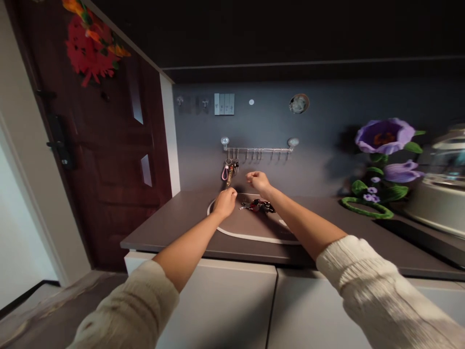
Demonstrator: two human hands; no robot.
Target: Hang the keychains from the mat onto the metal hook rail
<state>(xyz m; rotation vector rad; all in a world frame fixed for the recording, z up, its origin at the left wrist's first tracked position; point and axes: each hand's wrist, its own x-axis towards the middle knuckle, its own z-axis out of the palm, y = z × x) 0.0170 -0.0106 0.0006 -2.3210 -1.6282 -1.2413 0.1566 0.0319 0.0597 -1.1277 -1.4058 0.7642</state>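
Note:
My left hand (225, 202) is curled closed over the near left rim of an oval tray (250, 236) on a dark cabinet top; what it holds, if anything, is hidden. My right hand (258, 182) is raised a little above the tray with its fingers closed, just right of a key bunch with a pink strap (228, 172) that hangs from a wall hook rail (258, 150). A second bunch of keys (258, 206) with red parts lies in the tray between my hands. Both arms wear cream knitted sleeves.
A dark wooden door (109, 145) with a red decoration stands at the left. A large purple fabric flower (385, 138) with green stems sits on the counter at the right, next to a metal appliance (441, 189). White cabinet fronts (232, 310) are below.

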